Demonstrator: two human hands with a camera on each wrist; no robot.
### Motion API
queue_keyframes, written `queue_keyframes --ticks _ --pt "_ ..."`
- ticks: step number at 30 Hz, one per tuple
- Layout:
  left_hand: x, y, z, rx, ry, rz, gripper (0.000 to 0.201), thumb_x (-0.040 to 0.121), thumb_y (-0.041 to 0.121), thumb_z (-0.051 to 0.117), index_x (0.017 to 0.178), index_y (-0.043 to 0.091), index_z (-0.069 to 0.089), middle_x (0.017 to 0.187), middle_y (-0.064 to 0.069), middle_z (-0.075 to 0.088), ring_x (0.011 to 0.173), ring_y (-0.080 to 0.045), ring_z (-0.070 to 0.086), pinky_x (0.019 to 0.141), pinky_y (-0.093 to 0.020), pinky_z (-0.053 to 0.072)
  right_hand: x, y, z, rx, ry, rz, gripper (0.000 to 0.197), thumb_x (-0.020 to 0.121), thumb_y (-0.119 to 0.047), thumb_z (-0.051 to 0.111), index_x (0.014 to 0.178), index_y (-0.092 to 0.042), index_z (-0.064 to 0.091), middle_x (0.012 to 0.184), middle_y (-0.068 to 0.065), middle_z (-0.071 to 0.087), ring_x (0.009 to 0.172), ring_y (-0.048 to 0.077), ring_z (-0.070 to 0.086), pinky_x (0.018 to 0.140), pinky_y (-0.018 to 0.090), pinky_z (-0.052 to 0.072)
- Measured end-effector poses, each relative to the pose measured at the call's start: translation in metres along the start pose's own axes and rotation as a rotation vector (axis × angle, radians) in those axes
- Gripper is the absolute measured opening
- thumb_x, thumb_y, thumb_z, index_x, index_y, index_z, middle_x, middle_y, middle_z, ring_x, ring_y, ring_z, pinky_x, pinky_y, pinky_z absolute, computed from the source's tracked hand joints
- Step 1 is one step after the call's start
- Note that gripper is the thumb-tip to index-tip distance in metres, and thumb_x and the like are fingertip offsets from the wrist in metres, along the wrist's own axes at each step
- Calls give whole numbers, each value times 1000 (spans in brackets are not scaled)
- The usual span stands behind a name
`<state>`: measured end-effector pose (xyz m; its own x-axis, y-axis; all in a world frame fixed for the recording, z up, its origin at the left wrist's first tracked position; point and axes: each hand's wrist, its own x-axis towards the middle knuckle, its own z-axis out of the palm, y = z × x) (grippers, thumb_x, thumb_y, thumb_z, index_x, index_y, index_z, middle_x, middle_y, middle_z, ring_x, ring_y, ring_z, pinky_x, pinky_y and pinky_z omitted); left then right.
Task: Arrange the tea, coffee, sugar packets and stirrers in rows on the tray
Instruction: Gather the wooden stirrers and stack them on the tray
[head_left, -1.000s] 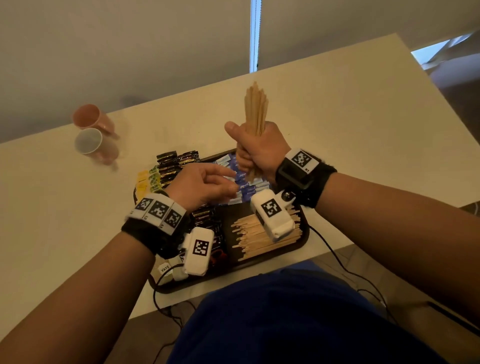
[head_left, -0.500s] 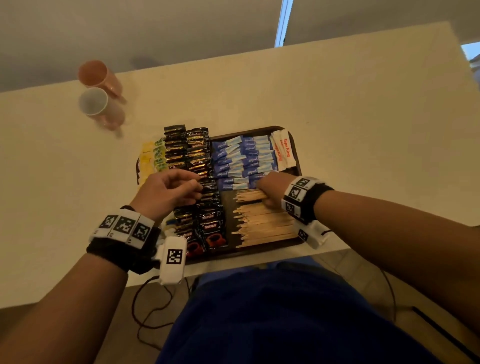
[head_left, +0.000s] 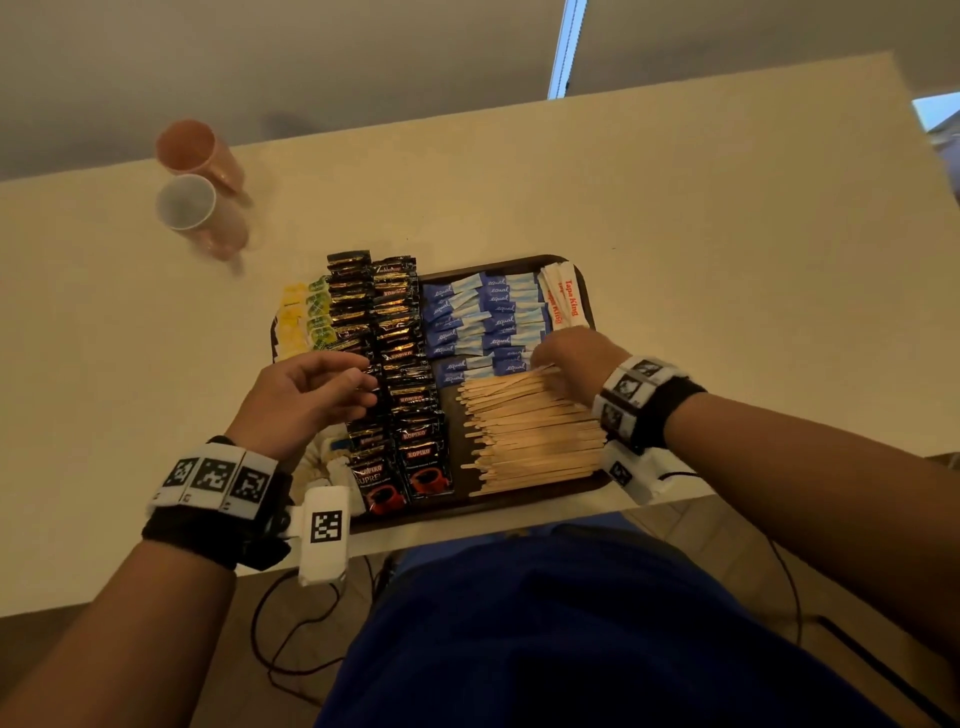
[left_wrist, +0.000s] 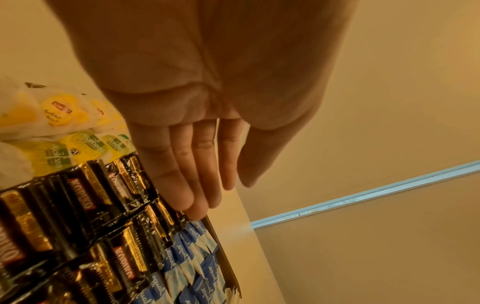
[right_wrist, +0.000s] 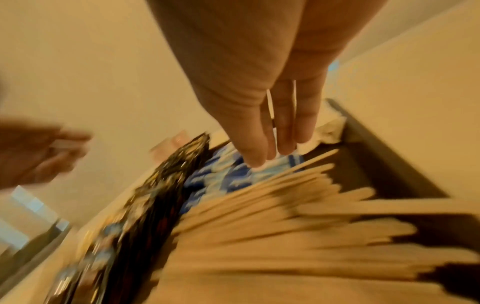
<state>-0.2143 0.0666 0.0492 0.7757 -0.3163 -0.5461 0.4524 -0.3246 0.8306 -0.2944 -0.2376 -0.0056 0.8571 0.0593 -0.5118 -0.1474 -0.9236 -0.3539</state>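
The right hand (head_left: 569, 364) rests straight fingers on the stirrers (head_left: 530, 431) in the tray (head_left: 582, 291), grip wide; the left hand (head_left: 306, 400) hovers, grip loose and empty.

Black coffee sachets (head_left: 415, 395) read "KOPIKO"; blue packets (head_left: 488, 312) read "equal"; white packets (head_left: 563, 299) read "Tapa King".

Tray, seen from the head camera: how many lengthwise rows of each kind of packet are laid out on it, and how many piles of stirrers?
Black coffee sachets: 2 rows
Blue sweetener packets: 2 rows
Yellow tea packets: 1 row
Green tea packets: 1 row
White sugar packets: 1 row
Wooden stirrers: 1 pile
Total: 8
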Motion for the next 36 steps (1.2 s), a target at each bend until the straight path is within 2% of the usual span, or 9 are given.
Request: queue_keyframes --ticks 3,7,10,13,20,24,27,31,36 --pt "1 1 -2 -1 1 17 15 95 2 57 103 8 69 85 -8 75 79 -22 72 72 -27 61 -15 36 -10 97 170 151 25 90 -10 62 112 -17 70 115 4 68 107 22 61 96 35 49" --pt "2 2 -3 -2 1 29 15 95 3 57 103 9 69 86 -8 75 81 -23 72 72 -28 61 -40 84 -2 2 63 256 28 86 -13 64 110 -26 64 112 -4 61 100 12 49 91 29 42" --pt "3 3 2 6 -11 25 15 95 3 57 104 8 69 88 -11 75 82 -24 72 74 -29 61 -53 96 15 -107 -51 264 36 81 -24 72 115 -28 60 114 -5 56 107 16 48 94 33 43" --pt "3 3 6 20 -22 19 15 95 3 58 104 7 69 89 -11 74 82 -24 71 75 -29 61 -53 94 22 -136 -31 229 31 81 -29 74 111 -25 64 111 -2 58 106 19 50 91 34 44" --pt "5 6 14 30 -41 30 15 95 0 57 102 7 68 84 -8 74 76 -19 72 70 -25 60 -51 82 11 -111 -31 160 15 90 -24 66 103 -20 72 101 -3 68 86 10 54 76 23 40" --pt "5 6 13 30 -40 39 15 95 1 56 104 5 68 87 -12 73 77 -20 71 69 -24 60 -40 44 0 -82 45 -33 12 91 -24 64 99 -20 71 98 -4 65 90 10 56 81 22 43" --pt "5 6 13 35 -38 37 15 95 0 56 103 7 68 89 -13 73 78 -21 71 70 -25 60 -20 9 9 -121 -29 -170 14 91 -22 63 101 -18 71 99 -2 64 97 15 59 91 26 48" --pt "4 5 6 35 -20 38 15 94 2 58 102 8 69 88 -12 74 80 -22 72 75 -29 61 -4 2 18 -103 -24 -142 28 90 -29 64 117 -19 64 115 2 61 111 20 55 97 31 45" --pt "-1 -2 -12 0 36 26 15 94 1 57 100 8 69 81 -7 75 75 -19 72 70 -26 61 -1 18 18 -121 61 6 26 93 -19 58 119 -15 59 117 6 61 111 24 54 97 37 46"
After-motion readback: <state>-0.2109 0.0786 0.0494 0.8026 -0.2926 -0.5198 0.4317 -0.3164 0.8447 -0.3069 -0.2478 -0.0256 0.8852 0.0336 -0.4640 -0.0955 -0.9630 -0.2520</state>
